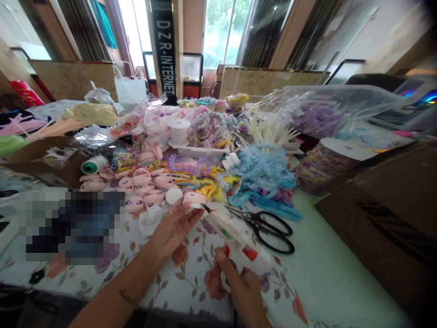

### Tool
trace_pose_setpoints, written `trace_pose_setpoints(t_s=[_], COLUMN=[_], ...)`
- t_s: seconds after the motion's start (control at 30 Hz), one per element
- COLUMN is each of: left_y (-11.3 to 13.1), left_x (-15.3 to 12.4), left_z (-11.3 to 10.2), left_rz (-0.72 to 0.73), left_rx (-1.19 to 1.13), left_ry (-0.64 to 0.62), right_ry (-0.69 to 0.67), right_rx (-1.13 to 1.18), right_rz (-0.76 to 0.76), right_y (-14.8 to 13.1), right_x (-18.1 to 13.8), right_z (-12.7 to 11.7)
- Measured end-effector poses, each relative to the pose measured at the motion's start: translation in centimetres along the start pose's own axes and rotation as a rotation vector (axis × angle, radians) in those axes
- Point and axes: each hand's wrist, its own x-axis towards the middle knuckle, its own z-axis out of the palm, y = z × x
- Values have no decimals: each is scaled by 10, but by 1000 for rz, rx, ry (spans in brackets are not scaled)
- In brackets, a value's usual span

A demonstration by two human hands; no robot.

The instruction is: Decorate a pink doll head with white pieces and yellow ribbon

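My left hand (pixel 175 224) is closed on a small pink doll head (pixel 195 197) with a white underside, held at its edge by thumb and fingers. My right hand (pixel 241 282) grips a white hot glue gun (pixel 235 239) with a red switch and a green label. The gun's dark nozzle points up and left, at or very near the underside of the doll head; whether they touch I cannot tell. Several more pink doll heads (pixel 153 197) with painted eyes lie just beyond my left hand. Black-handled scissors (pixel 269 228) rest to the right of the gun.
A flowered tablecloth (pixel 153 291) covers the table. Blue ruffled trim (pixel 262 168), a spool of beads (pixel 179 130) and yellow ribbon pieces (pixel 211 190) crowd the middle. A cardboard box (pixel 385 214) stands at right, a large multicoloured spool (pixel 324 168) behind it. At left lies a blurred-out patch.
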Motion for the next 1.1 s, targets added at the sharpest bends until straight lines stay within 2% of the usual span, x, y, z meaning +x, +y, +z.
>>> trace_pose_setpoints(t_s=[0.17, 0.3, 0.83, 1.1], left_y=[1, 1, -3, -2], left_x=[0, 2, 2, 2], left_z=[1, -1, -1, -3], left_rz=[-2, -8, -34, -45], left_rx=[-6, -7, 13, 33], left_ry=[9, 15, 29, 17], right_ry=[44, 48, -2, -12], right_rx=[-37, -10, -12, -33], right_rz=[34, -5, 0, 4], right_y=[-3, -2, 16, 15], right_x=[-1, -1, 5, 5], right_z=[1, 2, -3, -4])
